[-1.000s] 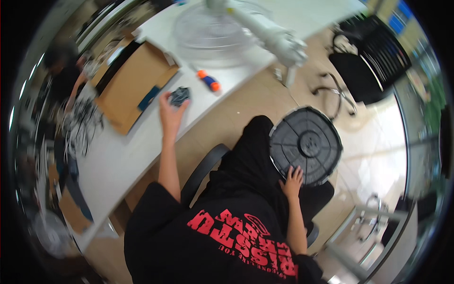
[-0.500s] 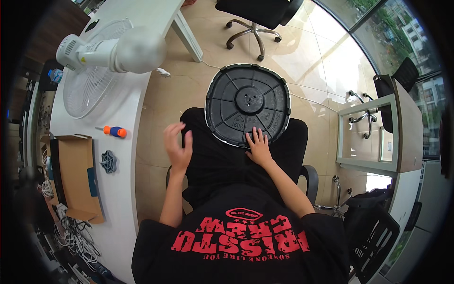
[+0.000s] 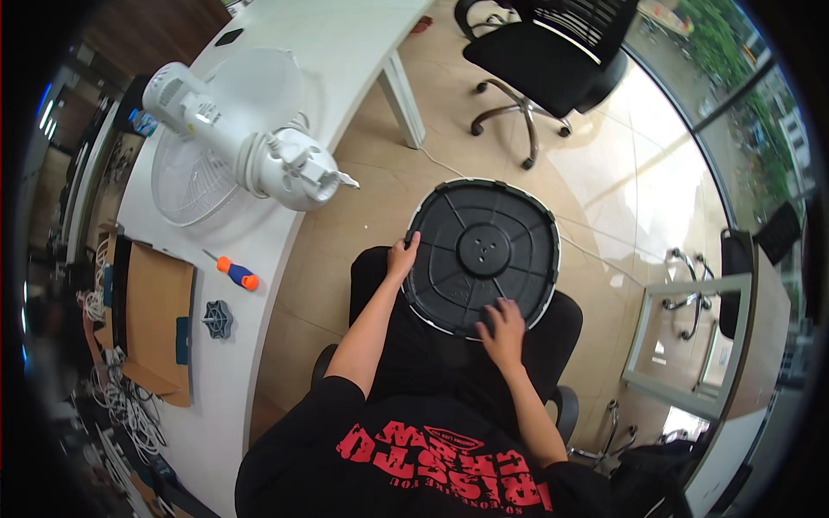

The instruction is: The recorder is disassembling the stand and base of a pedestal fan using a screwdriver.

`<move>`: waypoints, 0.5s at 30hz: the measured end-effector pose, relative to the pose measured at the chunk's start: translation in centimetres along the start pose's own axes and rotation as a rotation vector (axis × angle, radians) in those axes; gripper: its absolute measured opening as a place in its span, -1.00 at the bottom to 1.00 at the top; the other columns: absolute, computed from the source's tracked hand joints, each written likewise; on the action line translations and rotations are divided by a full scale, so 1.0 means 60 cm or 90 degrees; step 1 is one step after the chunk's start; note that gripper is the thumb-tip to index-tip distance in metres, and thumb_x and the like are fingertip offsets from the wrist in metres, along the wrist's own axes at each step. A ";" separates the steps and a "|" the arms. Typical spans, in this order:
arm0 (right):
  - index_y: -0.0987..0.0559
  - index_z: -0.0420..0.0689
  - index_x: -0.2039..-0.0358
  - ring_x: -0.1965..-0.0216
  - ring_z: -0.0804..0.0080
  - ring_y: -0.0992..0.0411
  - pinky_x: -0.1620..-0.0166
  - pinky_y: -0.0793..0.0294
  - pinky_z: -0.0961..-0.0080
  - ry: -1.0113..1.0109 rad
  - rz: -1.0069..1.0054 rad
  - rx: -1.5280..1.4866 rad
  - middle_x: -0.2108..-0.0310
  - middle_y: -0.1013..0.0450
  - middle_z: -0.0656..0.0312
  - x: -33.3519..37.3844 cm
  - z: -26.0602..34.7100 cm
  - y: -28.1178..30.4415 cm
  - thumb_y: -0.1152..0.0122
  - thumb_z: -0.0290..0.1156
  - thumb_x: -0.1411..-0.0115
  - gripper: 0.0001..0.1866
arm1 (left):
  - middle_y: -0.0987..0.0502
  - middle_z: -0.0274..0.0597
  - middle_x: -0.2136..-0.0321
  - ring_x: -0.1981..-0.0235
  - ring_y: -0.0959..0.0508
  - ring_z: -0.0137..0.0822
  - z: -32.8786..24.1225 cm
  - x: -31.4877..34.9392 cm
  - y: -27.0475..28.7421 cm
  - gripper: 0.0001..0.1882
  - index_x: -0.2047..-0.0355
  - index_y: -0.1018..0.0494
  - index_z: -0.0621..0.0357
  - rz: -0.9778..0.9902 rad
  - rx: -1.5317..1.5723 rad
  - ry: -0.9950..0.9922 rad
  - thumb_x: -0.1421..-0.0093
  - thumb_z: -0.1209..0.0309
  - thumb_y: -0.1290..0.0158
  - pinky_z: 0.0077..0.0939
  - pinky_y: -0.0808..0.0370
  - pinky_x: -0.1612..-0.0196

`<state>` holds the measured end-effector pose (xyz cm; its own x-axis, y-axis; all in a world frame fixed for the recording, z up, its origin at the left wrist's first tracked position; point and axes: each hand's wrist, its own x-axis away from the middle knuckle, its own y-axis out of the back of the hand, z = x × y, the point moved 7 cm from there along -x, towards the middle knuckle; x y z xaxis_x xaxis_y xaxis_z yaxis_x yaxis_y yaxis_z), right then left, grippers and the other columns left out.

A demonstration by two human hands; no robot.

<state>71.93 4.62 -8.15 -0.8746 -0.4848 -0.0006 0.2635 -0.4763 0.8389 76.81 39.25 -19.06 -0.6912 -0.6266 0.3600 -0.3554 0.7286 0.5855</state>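
Shifted since the earlier head frame, the left hand [image 3: 401,261] now clasps the left rim of the black base [image 3: 483,249], at the frame's centre over the lap. Fingers loosely spread, the right hand [image 3: 505,335] meets its lower edge.

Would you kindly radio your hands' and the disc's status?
Left hand holds disc at left; right hand at near edge, contact unclear. Disc over lap. Screwdriver aside on table.
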 end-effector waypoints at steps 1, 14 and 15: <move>-0.45 -0.10 -0.24 -0.40 -0.16 -0.10 -0.36 -0.10 -0.11 -0.037 -0.071 0.032 -0.35 -0.19 -0.12 -0.009 -0.029 0.024 -0.43 -0.22 -0.13 -0.33 | -0.62 0.29 0.09 -0.03 -0.59 0.20 0.000 -0.001 0.000 -0.14 0.04 -0.58 0.31 0.012 0.016 -0.011 -0.23 -0.37 0.03 -0.11 -0.49 -0.10; -0.56 -0.43 0.00 0.01 0.27 -0.46 -0.12 -0.39 0.37 -0.466 -0.053 -0.326 0.03 -0.53 -0.07 -0.101 -0.340 0.029 -0.32 0.12 -0.26 -0.27 | -0.61 0.17 0.02 -0.03 -0.61 -0.04 0.008 0.046 -0.009 -0.20 -0.07 -0.49 0.41 0.015 0.230 -0.048 -0.24 -0.20 -0.16 -0.26 -0.51 -0.09; -0.56 -0.42 0.03 0.03 0.30 -0.46 -0.11 -0.40 0.38 -0.421 -0.103 -0.304 0.05 -0.53 -0.04 -0.094 -0.329 0.040 -0.31 0.12 -0.26 -0.29 | -0.63 0.16 0.07 0.01 -0.63 -0.05 0.003 0.057 0.001 -0.22 -0.03 -0.52 0.41 0.026 0.261 -0.049 -0.23 -0.20 -0.17 -0.26 -0.52 -0.07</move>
<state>85.52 -8.26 -16.88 -0.9360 0.0772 0.3434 0.1272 -0.8356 0.5344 74.32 37.23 -17.93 -0.7490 -0.5840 0.3130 -0.5374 0.8118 0.2286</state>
